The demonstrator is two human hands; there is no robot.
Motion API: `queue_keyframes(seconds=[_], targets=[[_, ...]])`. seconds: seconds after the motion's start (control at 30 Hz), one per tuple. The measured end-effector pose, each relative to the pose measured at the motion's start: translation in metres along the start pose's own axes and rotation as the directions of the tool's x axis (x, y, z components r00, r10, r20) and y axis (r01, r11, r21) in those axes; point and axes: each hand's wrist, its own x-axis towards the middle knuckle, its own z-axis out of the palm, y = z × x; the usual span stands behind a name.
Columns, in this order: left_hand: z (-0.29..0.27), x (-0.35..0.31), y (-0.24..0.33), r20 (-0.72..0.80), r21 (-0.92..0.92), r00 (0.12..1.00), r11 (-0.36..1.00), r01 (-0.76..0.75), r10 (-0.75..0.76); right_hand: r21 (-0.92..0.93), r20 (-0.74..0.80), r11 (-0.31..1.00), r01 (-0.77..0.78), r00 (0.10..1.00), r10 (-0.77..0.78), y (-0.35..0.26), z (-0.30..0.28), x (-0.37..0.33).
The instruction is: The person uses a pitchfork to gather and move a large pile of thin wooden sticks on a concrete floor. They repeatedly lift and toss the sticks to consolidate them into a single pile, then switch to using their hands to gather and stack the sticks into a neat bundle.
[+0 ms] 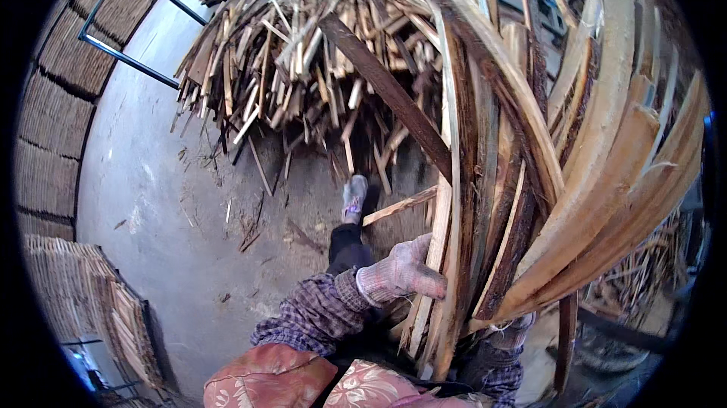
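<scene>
A large bundle of rough wood strips (485, 181), some with dark bark edges, rises in front of me and fans out to the upper right. On its left side my left hand (401, 272), in a pale knitted glove, is closed against the strips, thumb across the nearest ones. My right hand (513, 331), also gloved, holds the bundle low on its right side; the strips cover most of its fingers. One dark, flat strip (386, 90) sticks out to the upper left. A shorter pale strip (401, 206) juts out just above my left hand.
Ahead lies a big heap of wood strips (303, 67), beside a metal tube frame (113, 52). Stacked wood lines the left wall (57, 120), with another stack (83, 294) at lower left. Splinters litter the concrete floor (174, 218). More scraps (636, 279) lie at right.
</scene>
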Motion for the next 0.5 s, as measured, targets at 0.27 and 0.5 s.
queue_keyframes(seconds=[0.27, 0.5], targets=[[-0.155, 0.094, 0.309, -0.232, 0.198, 0.903, 0.926, -0.320, 0.362, 0.232, 0.461, 0.924, -0.305, 0.871, 0.171, 0.045, 0.264, 0.322], [-0.342, 0.234, 0.466, -0.521, 0.539, 0.748, 0.838, -0.085, 0.411, -0.431, 0.360, 0.901, -0.045, 0.907, 0.217, 0.128, 0.450, 0.564]])
